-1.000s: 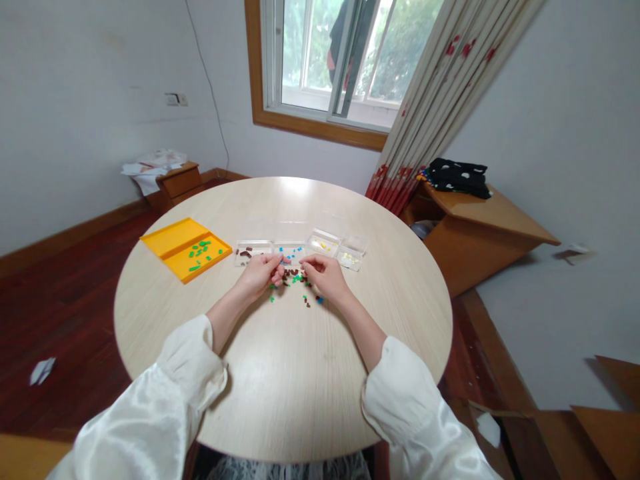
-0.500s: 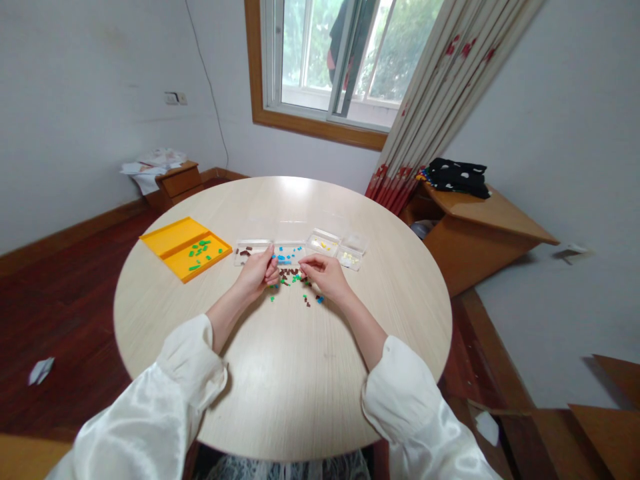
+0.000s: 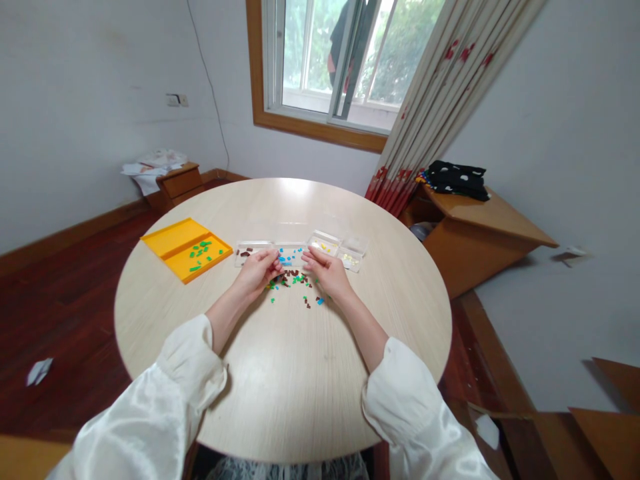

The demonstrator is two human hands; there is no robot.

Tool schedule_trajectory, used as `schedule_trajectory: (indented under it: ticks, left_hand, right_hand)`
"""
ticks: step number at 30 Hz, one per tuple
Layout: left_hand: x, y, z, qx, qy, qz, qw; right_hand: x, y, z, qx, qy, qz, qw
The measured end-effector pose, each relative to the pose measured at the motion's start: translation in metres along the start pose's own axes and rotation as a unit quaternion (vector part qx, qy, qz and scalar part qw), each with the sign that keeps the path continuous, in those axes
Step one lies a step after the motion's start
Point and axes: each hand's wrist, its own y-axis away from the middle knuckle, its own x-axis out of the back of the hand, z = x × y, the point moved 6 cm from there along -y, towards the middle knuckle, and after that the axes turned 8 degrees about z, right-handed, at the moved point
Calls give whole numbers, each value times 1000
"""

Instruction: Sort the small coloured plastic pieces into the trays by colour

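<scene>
Table (image 3: 290, 373) — left hand (image 3: 257, 272), right hand (image 3: 330, 273) half-curled (contents unclear).

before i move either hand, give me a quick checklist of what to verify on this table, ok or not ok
1. Yellow box open, with only green pieces visible inside: ok.
2. Middle clear tray, only blue pieces visible in it: ok, though the hands may hide part of it.
3. Loose pieces on the table grouped by colour: not ok; brown, green and blue lie mixed.
4. Fingertips of the left hand and right hand clear of each other: ok, a gap shows.
5. Piece held in either hand: cannot tell, too small to make out.
</scene>
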Motion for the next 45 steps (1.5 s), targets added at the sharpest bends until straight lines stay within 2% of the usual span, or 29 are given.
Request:
schedule_trajectory:
  ticks: [5,17,21,26,29,36,39,45]
  left_hand:
    - [6,1,2,-7,-20,51,998]
    - [6,5,4,11,29,74,997]
    - [3,6,2,36,45,65,996]
    - [3,5,4,26,29,67,997]
    - [5,4,7,9,9,76,997]
    - [7,1,7,-9,14,62,998]
    - [7,0,7,-12,26,51,998]
    - [10,-1,8,-18,38,65,997]
  right_hand:
    - [2,-1,0,0,14,8,1000]
    - [3,-2,1,12,30,10,999]
    - [6,-1,-4,39,97,15,994]
    - [7,5,-18,146,270,12,952]
    - [5,8,-18,175,351,-11,920]
    - [0,10,-10,176,422,-87,885]
    - [-1,11,-10,167,436,-94,879]
    - [1,12,-12,145,455,-78,875]
